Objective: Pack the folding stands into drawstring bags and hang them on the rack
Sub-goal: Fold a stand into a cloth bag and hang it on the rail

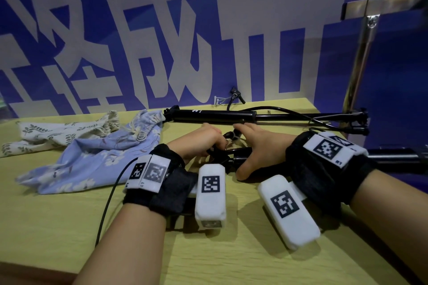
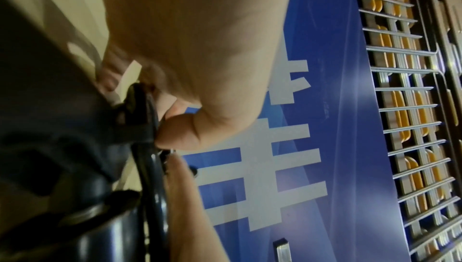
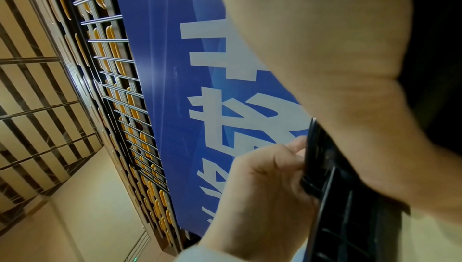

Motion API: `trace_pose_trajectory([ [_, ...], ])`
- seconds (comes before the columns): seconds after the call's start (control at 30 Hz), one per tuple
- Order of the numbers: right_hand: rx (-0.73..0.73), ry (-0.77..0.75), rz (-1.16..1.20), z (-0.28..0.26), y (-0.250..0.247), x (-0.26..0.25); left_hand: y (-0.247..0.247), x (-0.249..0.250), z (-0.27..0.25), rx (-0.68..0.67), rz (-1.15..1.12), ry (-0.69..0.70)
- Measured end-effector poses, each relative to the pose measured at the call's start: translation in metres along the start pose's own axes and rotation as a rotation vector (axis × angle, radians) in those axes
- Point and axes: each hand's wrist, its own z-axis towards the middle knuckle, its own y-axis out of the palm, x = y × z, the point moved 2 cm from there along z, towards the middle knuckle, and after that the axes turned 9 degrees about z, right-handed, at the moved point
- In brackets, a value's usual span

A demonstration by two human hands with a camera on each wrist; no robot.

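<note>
A black folding stand [image 1: 223, 156] lies across the middle of the table, and its pole runs off to the right [image 1: 393, 157]. My left hand [image 1: 208, 143] grips the stand's head from the left, the thumb [image 2: 180, 133] pressed on a black part [image 2: 140, 112]. From the right, my right hand [image 1: 245, 146] curls round the same head. In the right wrist view my left hand [image 3: 262, 187] pinches the black stand [image 3: 325, 167]. A second long black stand [image 1: 208, 114] lies behind the hands. A blue floral drawstring bag [image 1: 92, 155] and a cream leaf-print bag [image 1: 58, 132] lie flat at the left.
A metal rack post [image 1: 363, 53] with a crossbar stands at the right rear. A black cable [image 1: 289, 111] loops over the rear stand. The blue banner wall [image 1: 162, 30] closes the back of the yellow-green table [image 1: 69, 227]. A thin wire [image 1: 108, 203] trails from my left wrist.
</note>
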Motion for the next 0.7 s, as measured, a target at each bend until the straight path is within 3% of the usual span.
trace_pose_trajectory([
  [0.1,-0.030,0.041,-0.025,-0.0016,0.0004,-0.0003,-0.0028,-0.0060,0.0029,0.080,-0.094,-0.005],
  [0.33,-0.022,0.073,0.025,0.0003,0.0011,0.0026,-0.0028,-0.0077,0.0063,0.082,-0.055,-0.018],
  [0.53,-0.005,0.026,0.043,0.0008,0.0018,0.0038,-0.0033,-0.0054,0.0027,-0.033,0.009,-0.011],
  [0.7,-0.027,0.054,-0.037,-0.0010,0.0004,0.0000,-0.0012,-0.0038,0.0034,-0.052,0.015,-0.002],
])
